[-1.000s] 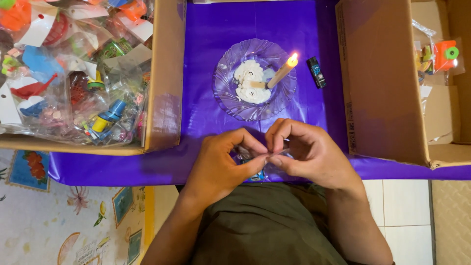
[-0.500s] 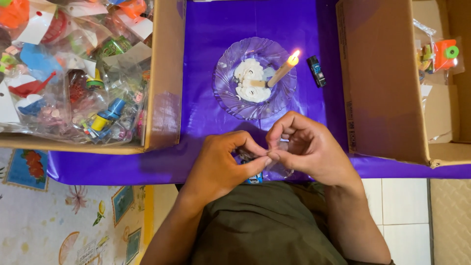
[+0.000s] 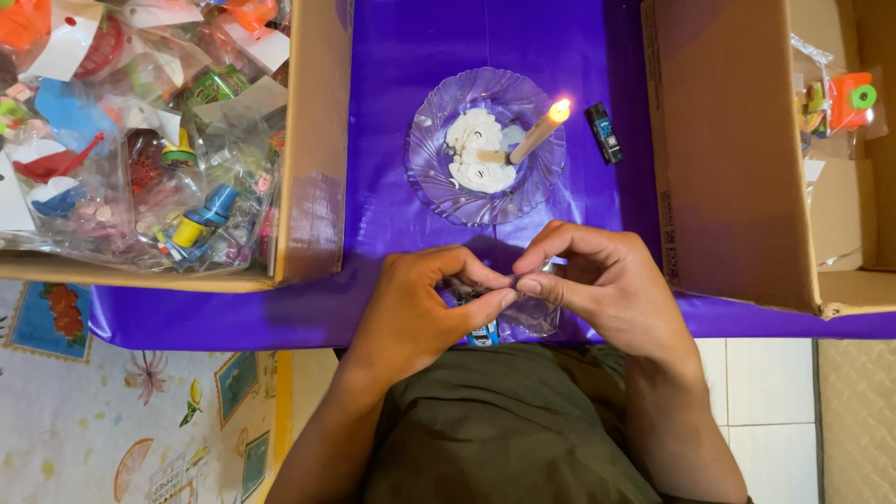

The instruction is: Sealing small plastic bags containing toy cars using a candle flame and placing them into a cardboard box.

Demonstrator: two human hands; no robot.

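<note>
Grip: left hand (image 3: 420, 308), right hand (image 3: 597, 285) fingertips pinched together on clear plastic packet (image 3: 527, 317), near lit candle (image 3: 537, 135).

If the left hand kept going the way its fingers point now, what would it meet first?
The left hand points right, so it would press into the fingertips of the right hand, already pinched with it on a small clear plastic packet.

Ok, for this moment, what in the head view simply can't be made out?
- Small clear packet held by left hand and right hand: fingers cover it, contents unreadable.
- Left box of bagged toys: cut off by the frame edge.
- Right box: its wall hides the inside.
- Dark lighter: too small for detail.
</note>
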